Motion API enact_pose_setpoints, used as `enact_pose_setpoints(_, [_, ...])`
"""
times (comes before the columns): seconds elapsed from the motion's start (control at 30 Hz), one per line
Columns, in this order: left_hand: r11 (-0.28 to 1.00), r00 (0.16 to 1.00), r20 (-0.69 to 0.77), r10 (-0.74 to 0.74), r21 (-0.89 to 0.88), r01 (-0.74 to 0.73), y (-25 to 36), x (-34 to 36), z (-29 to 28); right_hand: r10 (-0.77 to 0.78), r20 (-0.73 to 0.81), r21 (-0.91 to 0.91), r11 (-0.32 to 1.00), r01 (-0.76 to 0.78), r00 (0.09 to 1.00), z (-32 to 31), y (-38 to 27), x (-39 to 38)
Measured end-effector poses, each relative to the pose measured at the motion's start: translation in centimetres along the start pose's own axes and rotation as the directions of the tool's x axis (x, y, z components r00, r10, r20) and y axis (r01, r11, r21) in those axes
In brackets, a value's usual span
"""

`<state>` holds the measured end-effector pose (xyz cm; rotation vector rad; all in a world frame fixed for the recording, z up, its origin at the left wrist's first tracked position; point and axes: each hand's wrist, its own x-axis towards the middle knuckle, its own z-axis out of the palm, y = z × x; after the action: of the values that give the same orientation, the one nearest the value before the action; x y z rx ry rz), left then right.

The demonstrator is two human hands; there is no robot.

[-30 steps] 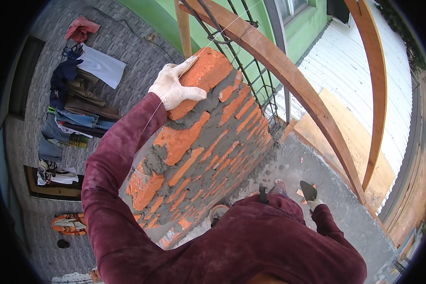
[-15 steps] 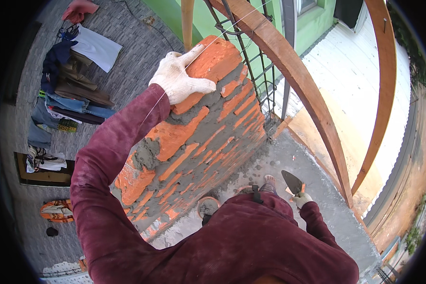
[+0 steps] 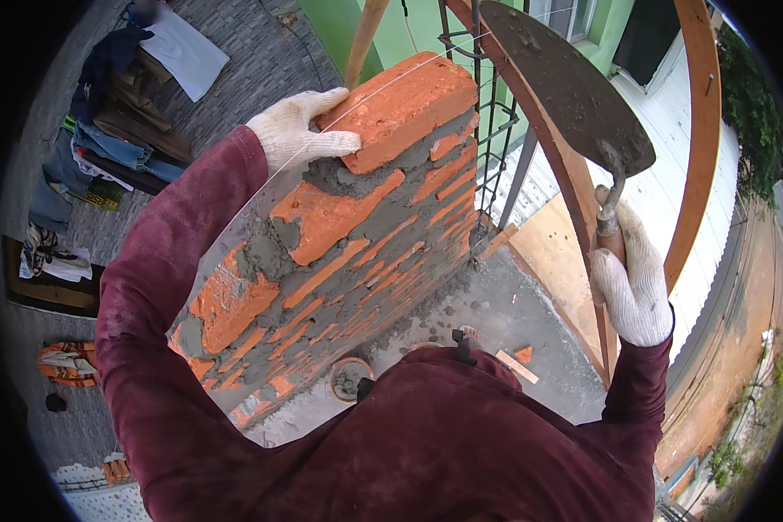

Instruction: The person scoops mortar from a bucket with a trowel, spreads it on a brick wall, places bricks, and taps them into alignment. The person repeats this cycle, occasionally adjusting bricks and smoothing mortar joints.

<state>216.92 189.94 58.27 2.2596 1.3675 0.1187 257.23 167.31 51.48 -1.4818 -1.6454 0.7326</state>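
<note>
A brick wall with grey mortar squeezed between its courses rises in front of me. My left hand, in a white knit glove, grips the near end of an orange brick on the wall's top course. Its thumb lies on one side and its fingers on the other. A thin string runs along the brick and past my glove. On the right, my gloved right hand is closed around the handle of a trowel. The mortar-smeared blade points up, level with the wall top.
Beyond the brick stands a steel rebar cage. Wooden boards, bent by the lens, rise at right. A bucket of mortar and a brick fragment are on the concrete floor below. Clothes hang at far left.
My right hand has raised the trowel from low beside my body to wall-top height. My left hand has slid back to the brick's near end, and the view has shifted slightly.
</note>
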Motion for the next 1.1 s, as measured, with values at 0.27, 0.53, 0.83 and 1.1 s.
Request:
enact_pose_setpoints(0.27, [0.998, 0.995, -0.073, 0.068, -0.012, -0.069, -0.8, -0.4, 0.9, -0.374, 0.265, -0.456, 0.763, 0.458, 0.889, 1.7, -12.4, 15.5])
enact_pose_setpoints(0.53, [0.993, 0.996, -0.076, 0.05, 0.107, -0.041, 0.0, -0.6, 1.2, -0.479, 0.287, -0.566, 0.614, 0.55, 0.83, 5.3, -13.4, 17.8])
enact_pose_setpoints(0.83, [0.989, 0.997, -0.02, 0.075, 0.131, -0.072, 1.1, 0.4, 0.6, -0.508, 0.291, -0.557, 0.599, 0.575, 0.811, 4.7, -12.7, 19.3])
enact_pose_setpoints(1.1, [0.999, 0.998, -0.053, -0.045, -0.005, 0.045, 1.1, -1.1, 0.2, -0.168, 0.257, -0.439, 0.857, 0.27, 0.952, 6.6, -15.8, 16.9])
